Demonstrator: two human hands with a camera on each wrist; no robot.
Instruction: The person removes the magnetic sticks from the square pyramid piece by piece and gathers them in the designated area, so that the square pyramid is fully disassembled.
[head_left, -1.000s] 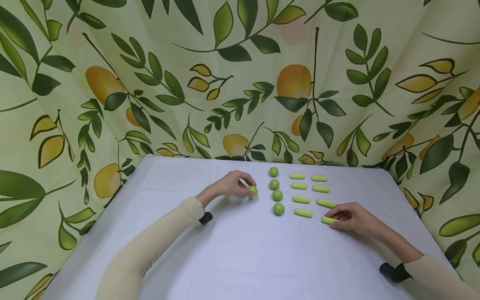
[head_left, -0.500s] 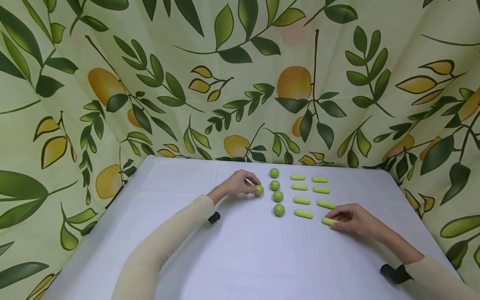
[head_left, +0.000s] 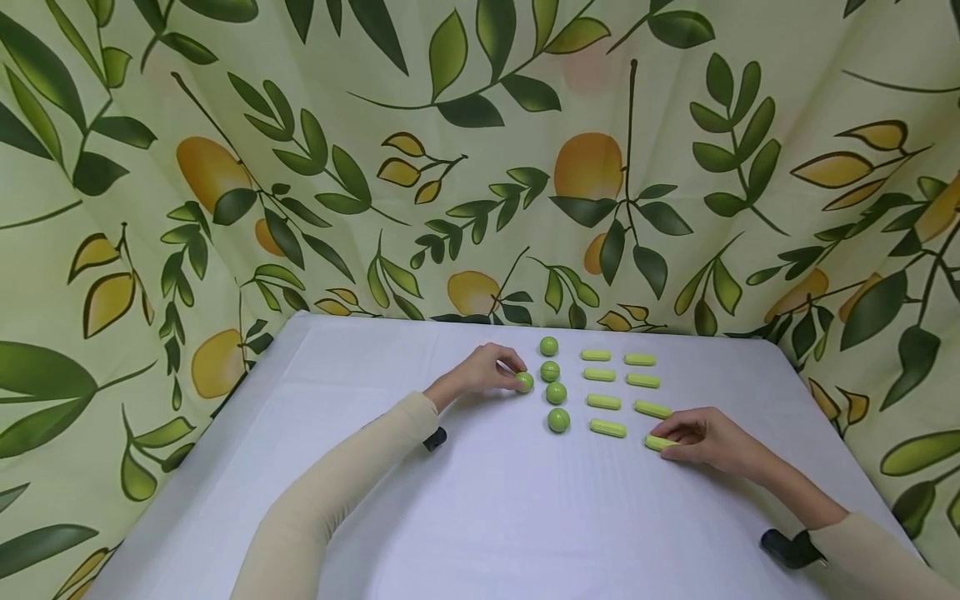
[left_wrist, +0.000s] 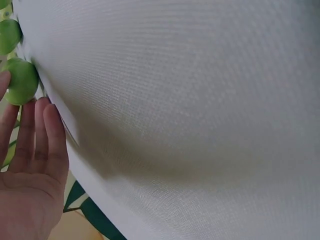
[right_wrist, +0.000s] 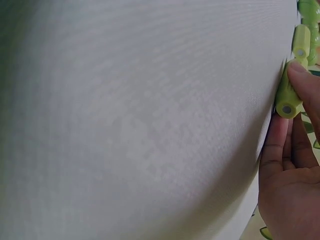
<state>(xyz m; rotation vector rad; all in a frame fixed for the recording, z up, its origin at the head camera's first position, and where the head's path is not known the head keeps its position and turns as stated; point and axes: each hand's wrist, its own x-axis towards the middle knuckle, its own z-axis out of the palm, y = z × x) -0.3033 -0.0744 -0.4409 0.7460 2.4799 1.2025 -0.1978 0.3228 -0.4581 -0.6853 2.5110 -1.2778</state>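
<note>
My left hand (head_left: 483, 369) pinches a shiny green ball (head_left: 524, 382) between thumb and fingers, just left of a column of several like balls (head_left: 556, 392). In the left wrist view, the held ball (left_wrist: 22, 81) is at or very near the cloth. My right hand (head_left: 712, 439) grips a light-green ribbed rod (head_left: 657, 442), the front one of the right-hand column. A small grey disc shows in the end of that rod (right_wrist: 287, 110) in the right wrist view. Another rod (head_left: 652, 409) lies just behind it.
Between the balls and the right column runs a second column of several light-green rods (head_left: 603, 402). White cloth (head_left: 480, 517) covers the table. A curtain (head_left: 510, 192) printed with leaves and fruit hangs behind and at the sides.
My left hand has moved to the right with the ball, closer to the ball column, slowing in the last half second. The right hand and its rod stay in place.
</note>
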